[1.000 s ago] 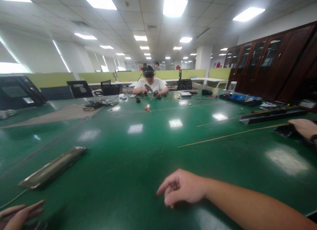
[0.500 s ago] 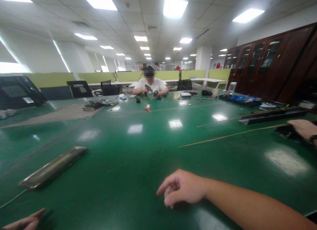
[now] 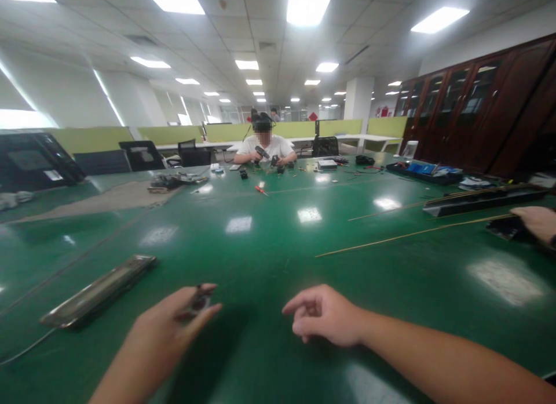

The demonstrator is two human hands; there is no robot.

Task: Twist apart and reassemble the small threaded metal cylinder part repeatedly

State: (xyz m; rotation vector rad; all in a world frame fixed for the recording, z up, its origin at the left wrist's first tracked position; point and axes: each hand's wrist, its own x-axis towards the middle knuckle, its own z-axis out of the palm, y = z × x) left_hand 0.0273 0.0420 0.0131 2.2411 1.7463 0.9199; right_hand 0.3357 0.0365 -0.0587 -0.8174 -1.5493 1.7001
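Note:
My left hand [image 3: 174,320] is raised over the green table [image 3: 260,236], its thumb and fingers around a small dark and silvery object [image 3: 200,302]. That object is blurred and partly covered by the fingers, so its kind does not show. To the right, my right hand [image 3: 321,317] hovers just above or rests on the tabletop; the frames do not show which. Its index finger reaches forward, the other fingers are loosely bent, and nothing shows between them and the thumb. A gap of bare green surface separates both hands.
A long metal-framed flat case with a cable [image 3: 99,291] lies at left. Thin rods [image 3: 391,239] extend from the right, where another person's hand [image 3: 538,221] touches a dark part. Across the table a person [image 3: 266,149] holds a power drill. A red screwdriver [image 3: 261,190] lies mid-table.
My left hand has come in from the lower left edge toward the middle, now showing the small object. My right hand has barely shifted; the view has tilted slightly.

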